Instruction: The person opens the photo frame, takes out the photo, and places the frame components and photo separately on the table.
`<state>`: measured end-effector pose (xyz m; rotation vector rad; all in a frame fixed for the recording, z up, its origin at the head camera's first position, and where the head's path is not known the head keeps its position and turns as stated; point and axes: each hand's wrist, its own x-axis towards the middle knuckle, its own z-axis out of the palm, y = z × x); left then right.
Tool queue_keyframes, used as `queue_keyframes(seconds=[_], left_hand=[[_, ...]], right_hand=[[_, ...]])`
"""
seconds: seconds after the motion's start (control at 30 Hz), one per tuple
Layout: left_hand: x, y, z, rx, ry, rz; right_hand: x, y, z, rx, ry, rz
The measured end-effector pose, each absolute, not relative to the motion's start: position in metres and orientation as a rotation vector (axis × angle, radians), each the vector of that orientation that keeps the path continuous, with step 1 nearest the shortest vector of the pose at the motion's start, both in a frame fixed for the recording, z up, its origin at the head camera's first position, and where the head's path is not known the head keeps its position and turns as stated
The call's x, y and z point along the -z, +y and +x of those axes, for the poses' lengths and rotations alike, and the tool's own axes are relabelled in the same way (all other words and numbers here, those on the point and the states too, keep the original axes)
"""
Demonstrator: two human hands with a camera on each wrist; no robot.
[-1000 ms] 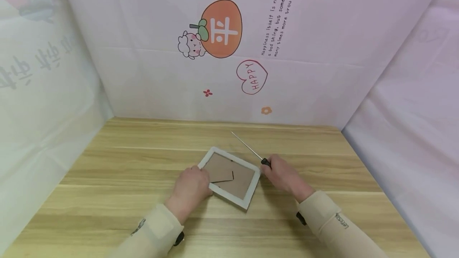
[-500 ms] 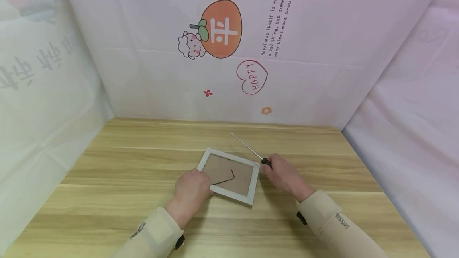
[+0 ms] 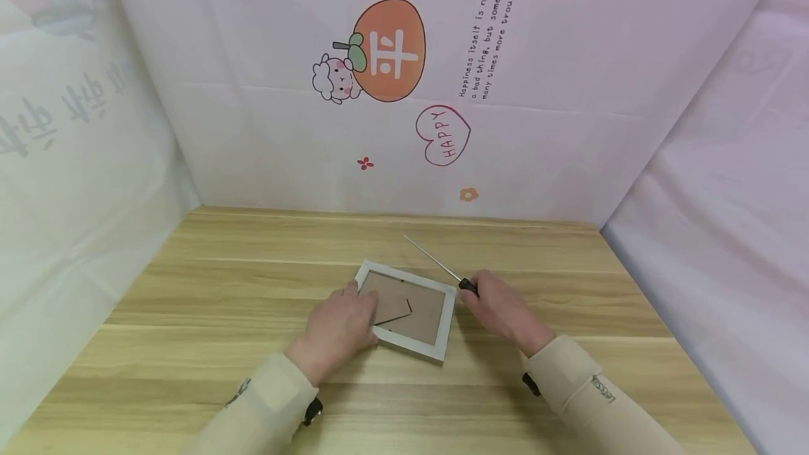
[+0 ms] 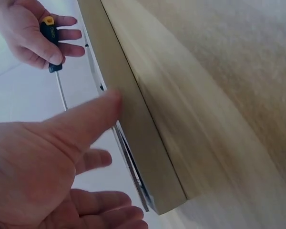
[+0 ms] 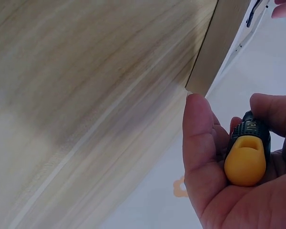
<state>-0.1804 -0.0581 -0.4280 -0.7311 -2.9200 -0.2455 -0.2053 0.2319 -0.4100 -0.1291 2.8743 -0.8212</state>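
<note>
A white picture frame [image 3: 447, 321] lies back up on the table, its brown backing board [image 3: 420, 307] showing with a bent black line across it. My left hand [image 3: 338, 328] is at the frame's left end, fingers over the edge and backing. In the left wrist view the thumb [image 4: 93, 117] touches the frame's side, while the other fingers are loosely extended. To the right, my right hand [image 3: 502, 307] holds a screwdriver [image 3: 468, 286] by its black and yellow handle [image 5: 245, 164]. The thin metal shaft points to the far left, above the table. A right fingertip is at the frame's corner.
The wood-grain table [image 3: 253, 279] extends around the frame on all sides. A white printed cloth [image 3: 284, 153] rises behind its far edge, and white cloth also hangs along the left and right sides.
The frame has turned slightly, its right end shifting toward the near side's right. My left fingers have loosened and spread onto the backing. The right hand and screwdriver stay nearly still.
</note>
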Motion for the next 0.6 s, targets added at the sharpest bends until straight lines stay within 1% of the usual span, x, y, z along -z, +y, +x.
queue_keyframes(seconds=[0.3, 0.6], left_hand=[[0.4334, -0.0611, -0.1853, 0.224, -2.991, -0.746], [0.4319, -0.0588, -0.1810, 0.193, -3.003, -0.711]], right_hand=[[0.4114, 0.2314, -0.2042, 0.811, 2.893, -0.148], [0.4120, 0.2301, -0.2039, 0.820, 2.892, -0.141]])
